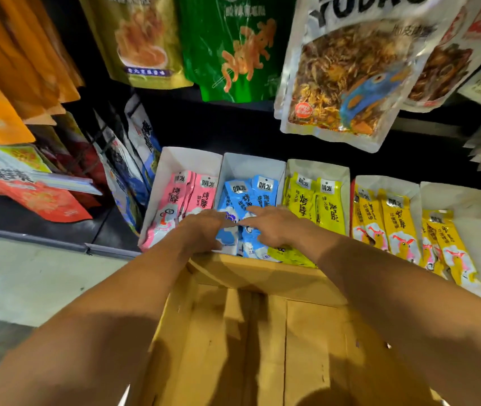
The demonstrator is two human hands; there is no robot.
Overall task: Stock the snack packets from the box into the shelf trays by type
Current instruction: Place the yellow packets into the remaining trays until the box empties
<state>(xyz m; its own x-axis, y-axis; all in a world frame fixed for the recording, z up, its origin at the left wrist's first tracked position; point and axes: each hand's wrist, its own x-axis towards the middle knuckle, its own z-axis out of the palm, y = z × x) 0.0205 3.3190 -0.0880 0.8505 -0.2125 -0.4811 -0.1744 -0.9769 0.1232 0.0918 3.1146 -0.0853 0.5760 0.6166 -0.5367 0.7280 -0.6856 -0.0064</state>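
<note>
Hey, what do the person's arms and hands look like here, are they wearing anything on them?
Nothing is worn that this view shows. The left forearm and right forearm are bare all the way to the picture's edge, with no sleeve in sight. The left hand and right hand have no gloves, and no watch, bracelet or ring shows on the sides facing the camera.
</note>
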